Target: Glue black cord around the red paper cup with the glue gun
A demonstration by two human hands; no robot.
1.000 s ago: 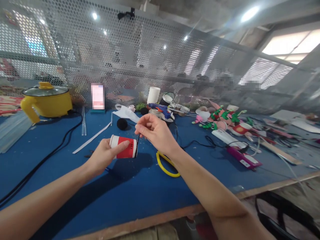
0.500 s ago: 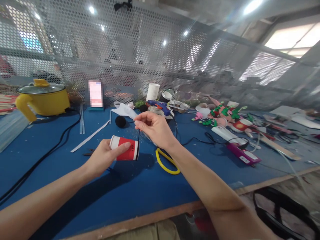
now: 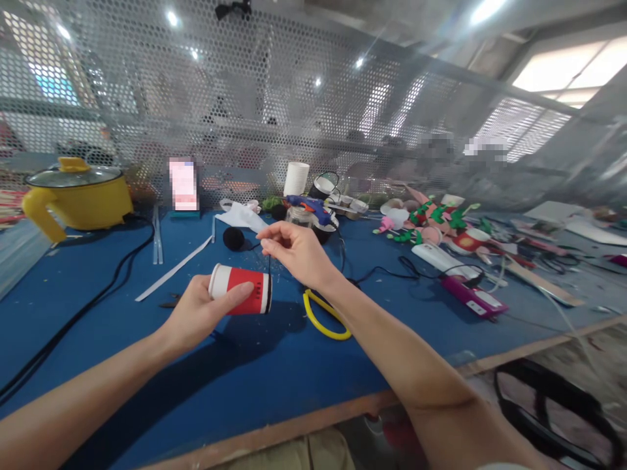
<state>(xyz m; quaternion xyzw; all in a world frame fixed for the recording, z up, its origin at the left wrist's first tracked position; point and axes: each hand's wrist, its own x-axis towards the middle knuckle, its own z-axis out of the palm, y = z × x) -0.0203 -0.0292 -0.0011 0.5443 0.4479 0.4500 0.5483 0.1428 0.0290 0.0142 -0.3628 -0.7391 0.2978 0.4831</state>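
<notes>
A red and white paper cup (image 3: 241, 290) lies on its side in my left hand (image 3: 203, 307), whose fingers are wrapped round it, thumb on top. The cup's right end has a black edge. Above that end, my right hand (image 3: 294, 248) pinches a thin black cord (image 3: 269, 263) that runs down to the cup's edge. A black ball of yarn (image 3: 234, 239) rests on the table just left of my right fingertips. Below my right wrist lies a yellow loop-shaped handle (image 3: 326, 320), partly hidden by the forearm.
On the blue table (image 3: 304, 378) stand a yellow pot (image 3: 81, 199) at left, a phone (image 3: 184, 185) and a blue glue gun (image 3: 309, 207) behind my hands. A purple power strip (image 3: 473, 297), cables and green and pink craft pieces (image 3: 431, 225) lie at right.
The whole view has shifted slightly. Both hands keep nearly the same pose, with the cup and cord still held.
</notes>
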